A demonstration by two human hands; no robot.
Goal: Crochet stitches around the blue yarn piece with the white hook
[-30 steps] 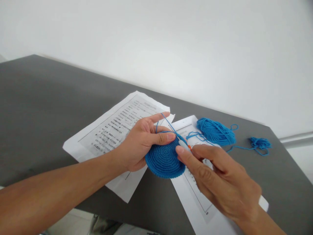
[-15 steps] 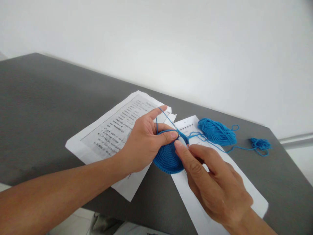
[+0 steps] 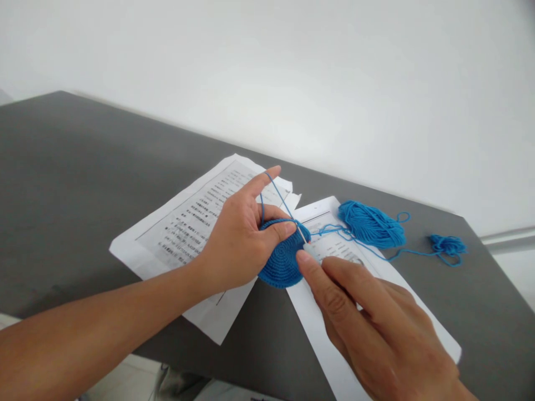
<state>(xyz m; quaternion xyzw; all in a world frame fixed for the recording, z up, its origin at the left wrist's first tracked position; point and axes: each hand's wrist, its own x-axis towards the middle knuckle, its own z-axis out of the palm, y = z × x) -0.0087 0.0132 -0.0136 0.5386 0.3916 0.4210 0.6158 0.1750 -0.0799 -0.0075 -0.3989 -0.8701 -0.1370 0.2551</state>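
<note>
A round blue crochet piece (image 3: 285, 262) is pinched at its upper edge between the thumb and fingers of my left hand (image 3: 246, 234). Blue working yarn (image 3: 281, 192) loops over my raised left index finger and runs down taut to the edge of the piece. My right hand (image 3: 371, 317) grips a crochet hook (image 3: 301, 234) by its pale handle. The hook's thin metal shaft points up and left, its tip at the piece's top edge by my left thumb. How the tip sits in the stitches is too small to tell.
A skein of blue yarn (image 3: 371, 224) lies on the dark grey table (image 3: 83, 184), with a small yarn tangle (image 3: 447, 245) to its right. Printed sheets lie beneath my hands, one on the left (image 3: 167, 234) and one on the right (image 3: 311, 323). A white wall (image 3: 267, 83) stands behind.
My right hand has drawn the hook back down and right, so more shaft shows. My left hand and the crochet piece have shifted slightly left, and the index finger is raised higher.
</note>
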